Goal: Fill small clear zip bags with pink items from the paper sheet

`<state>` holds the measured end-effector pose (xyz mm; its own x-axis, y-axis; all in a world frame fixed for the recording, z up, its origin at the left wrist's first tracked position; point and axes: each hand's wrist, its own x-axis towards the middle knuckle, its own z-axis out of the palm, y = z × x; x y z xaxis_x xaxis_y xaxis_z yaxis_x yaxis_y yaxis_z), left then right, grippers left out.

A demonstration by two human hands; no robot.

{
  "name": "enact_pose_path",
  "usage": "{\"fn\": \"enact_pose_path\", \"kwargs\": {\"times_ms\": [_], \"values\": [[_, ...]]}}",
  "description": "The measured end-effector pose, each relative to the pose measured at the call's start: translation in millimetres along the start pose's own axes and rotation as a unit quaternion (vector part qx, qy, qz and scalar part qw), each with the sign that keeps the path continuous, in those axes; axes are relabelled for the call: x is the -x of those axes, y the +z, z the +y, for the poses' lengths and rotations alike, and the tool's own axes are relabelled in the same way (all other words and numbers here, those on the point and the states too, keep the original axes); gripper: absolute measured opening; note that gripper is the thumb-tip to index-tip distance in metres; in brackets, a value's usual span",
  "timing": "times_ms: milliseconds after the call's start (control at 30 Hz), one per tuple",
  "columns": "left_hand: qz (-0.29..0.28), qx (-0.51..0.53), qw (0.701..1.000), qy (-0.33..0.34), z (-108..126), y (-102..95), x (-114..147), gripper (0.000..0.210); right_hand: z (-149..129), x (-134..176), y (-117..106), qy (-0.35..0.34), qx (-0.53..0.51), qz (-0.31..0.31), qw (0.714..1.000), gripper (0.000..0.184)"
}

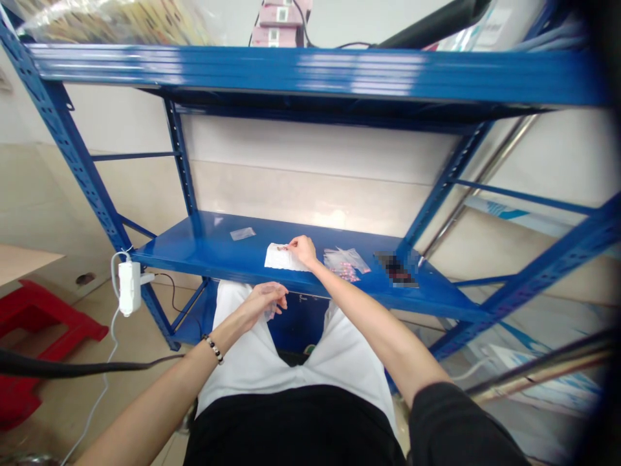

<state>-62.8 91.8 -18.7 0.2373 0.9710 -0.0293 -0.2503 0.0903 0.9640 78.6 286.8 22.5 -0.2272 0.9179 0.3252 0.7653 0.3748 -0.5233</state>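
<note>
My right hand (pixel 303 250) reaches onto the blue shelf, its fingertips pinched together over a white sheet of paper (pixel 279 259). Small dark reddish bits lie on the paper at the fingertips; what the fingers hold is too small to make out. Held low over my lap, in front of the shelf edge, my left hand (pixel 264 299) is closed on a small clear plastic bag (pixel 270 313). Just right of the paper lie clear bags with small pink pieces (pixel 345 264). One flat clear bag (pixel 242 233) rests farther left on the shelf.
The blue shelf (pixel 213 249) runs across in front of me, with an upper shelf beam (pixel 291 71) above. A phone-like dark item, pixelated (pixel 398 270), lies at right. A white power strip (pixel 129 288) hangs on the left post; a red stool (pixel 48 323) stands beyond it.
</note>
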Motion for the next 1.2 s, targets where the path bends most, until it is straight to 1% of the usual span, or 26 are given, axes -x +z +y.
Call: {"fn": "enact_pose_path", "kwargs": {"times_ms": [67, 133, 200, 267, 300, 367, 467, 633, 767, 867, 933, 1000, 1033, 1100, 1200], "values": [[0.003, -0.009, 1.0, 0.006, 1.8, 1.0, 2.9, 0.036, -12.5, 10.8, -10.9, -0.025, -0.024, -0.01, 0.999, 0.012], [0.008, -0.017, 1.0, 0.001, 2.5, 1.0, 5.7, 0.036, -27.0, 28.7, -23.2, -0.08, -0.08, -0.041, 0.993, 0.013], [0.013, -0.016, 1.0, -0.005, 1.4, 0.1, 7.3, 0.036, -41.7, 51.9, -35.3, -0.169, -0.161, -0.098, 0.967, 0.019], [0.01, -0.006, 1.0, -0.007, -0.7, -0.8, 7.7, 0.035, -55.0, 75.5, -45.5, -0.247, -0.206, -0.163, 0.933, 0.022], [0.006, 0.002, 1.0, -0.004, -1.6, -0.9, 7.5, 0.035, -60.7, 85.6, -49.5, -0.269, -0.21, -0.191, 0.92, 0.021], [-0.004, 0.023, 1.0, 0.006, -1.9, -0.3, 7.0, 0.034, -69.3, 99.9, -55.4, -0.294, -0.197, -0.233, 0.906, 0.018], [-0.015, 0.06, 0.998, 0.026, 1.9, 2.5, 6.9, 0.032, -75.4, 104.9, -60.0, -0.308, -0.166, -0.256, 0.901, 0.014], [-0.048, 0.097, 0.994, 0.029, 9.8, 5.8, 8.8, 0.029, -74.9, 99.2, -63.8, -0.325, -0.148, -0.247, 0.901, 0.012], [-0.091, 0.115, 0.989, 0.024, 13.5, 7.4, 17.6, 0.029, -76.4, 107.9, -67.5, -0.33, -0.16, -0.247, 0.897, 0.012], [-0.124, 0.149, 0.981, 0.006, 18.4, 11.4, 29.3, 0.026, -82.6, 115.9, -72.7, -0.32, -0.186, -0.274, 0.887, 0.015], [-0.143, 0.162, 0.976, 0.004, 21.8, 14.2, 35.4, 0.025, -88.4, 117.8, -77.5, -0.33, -0.187, -0.307, 0.873, 0.017], [-0.152, 0.16, 0.975, 0.01, 24.5, 15.9, 37.5, 0.025, -94.3, 116.5, -83.0, -0.346, -0.178, -0.328, 0.861, 0.02], [-0.15, 0.158, 0.976, 0.014, 25.8, 16.2, 37.1, 0.025, -96.8, 115.0, -85.7, -0.349, -0.174, -0.332, 0.859, 0.022], [-0.137, 0.154, 0.978, 0.013, 28.7, 15.4, 34.1, 0.026, -100.0, 111.7, -90.3, -0.335, -0.182, -0.317, 0.868, 0.026], [-0.119, 0.165, 0.979, 0.009, 35.6, 13.4, 28.9, 0.028, -97.7, 108.2, -93.7, -0.285, -0.237, -0.255, 0.893, 0.026]]}}
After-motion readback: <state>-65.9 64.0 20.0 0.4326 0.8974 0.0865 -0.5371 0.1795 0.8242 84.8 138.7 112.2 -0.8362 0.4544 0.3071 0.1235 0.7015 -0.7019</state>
